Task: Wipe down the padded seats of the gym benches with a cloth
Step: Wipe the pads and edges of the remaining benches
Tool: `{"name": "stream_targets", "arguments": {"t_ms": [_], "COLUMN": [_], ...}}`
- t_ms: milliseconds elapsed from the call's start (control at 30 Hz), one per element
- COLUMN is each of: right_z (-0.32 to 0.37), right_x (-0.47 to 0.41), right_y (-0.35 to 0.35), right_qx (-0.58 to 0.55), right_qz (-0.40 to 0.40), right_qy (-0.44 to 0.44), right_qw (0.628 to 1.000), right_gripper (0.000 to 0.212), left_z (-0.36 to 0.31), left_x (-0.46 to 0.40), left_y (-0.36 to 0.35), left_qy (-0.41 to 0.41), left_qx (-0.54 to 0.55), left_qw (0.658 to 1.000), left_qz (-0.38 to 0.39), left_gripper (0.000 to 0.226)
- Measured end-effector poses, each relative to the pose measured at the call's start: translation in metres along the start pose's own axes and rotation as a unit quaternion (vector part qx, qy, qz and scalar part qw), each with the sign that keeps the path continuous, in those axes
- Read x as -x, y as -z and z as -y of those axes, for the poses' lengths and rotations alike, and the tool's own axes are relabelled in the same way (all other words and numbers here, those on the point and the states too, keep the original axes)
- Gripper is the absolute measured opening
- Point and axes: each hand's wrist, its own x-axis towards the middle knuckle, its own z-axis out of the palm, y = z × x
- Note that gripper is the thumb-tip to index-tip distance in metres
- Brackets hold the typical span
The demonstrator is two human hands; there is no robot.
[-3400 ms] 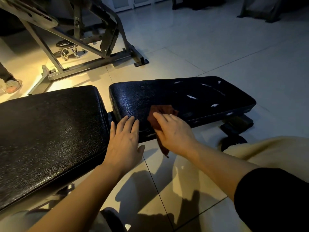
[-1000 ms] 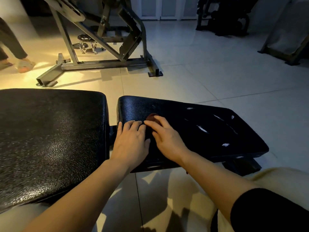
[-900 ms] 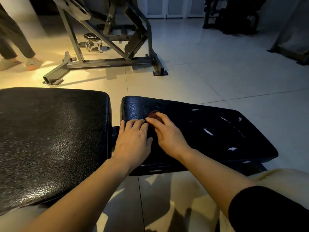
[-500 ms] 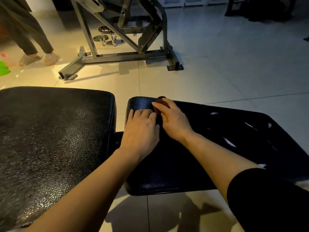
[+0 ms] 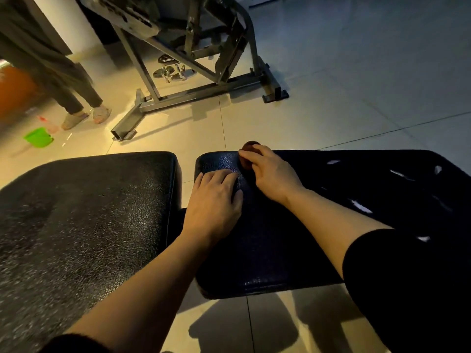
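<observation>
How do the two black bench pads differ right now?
The right pad has both hands on it: the left hand lies flat, the right hand holds a brown cloth at its far edge. The left pad is untouched. The right pad shows pale torn spots; the left pad shows none. Both are black, pebbled and padded.

A reddish-brown cloth (image 5: 248,154), bunched small, sits at the far edge of the black padded seat (image 5: 293,225), near its left corner; the seat's textured vinyl shows pale scuffs on its right part
</observation>
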Motion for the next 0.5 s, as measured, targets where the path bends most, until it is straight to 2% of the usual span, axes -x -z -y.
{"name": "stream_targets", "arguments": {"t_ms": [233, 367, 433, 500], "right_z": [-0.059, -0.049, -0.030, -0.006], "right_x": [0.018, 0.019, 0.016, 0.013], "right_y": [0.029, 0.023, 0.018, 0.011], "right_qx": [-0.011, -0.012, -0.013, -0.026], "right_qz": [-0.044, -0.059, -0.054, -0.027], "right_qy": [-0.114, -0.150, -0.141, -0.095], "right_qw": [0.992, 0.987, 0.989, 0.995], "right_gripper": [0.047, 0.053, 0.053, 0.054], "left_z": [0.000, -0.001, -0.001, -0.002], "left_x": [0.001, 0.001, 0.001, 0.001], "left_y": [-0.001, -0.001, -0.001, -0.001], "left_qy": [0.003, 0.007, 0.007, 0.006], "left_qx": [-0.001, -0.004, -0.008, -0.009], "left_qw": [1.000, 1.000, 1.000, 1.000], "left_qz": [0.002, 0.002, 0.002, 0.002], "left_gripper": [0.043, 0.043, 0.044, 0.044]}}
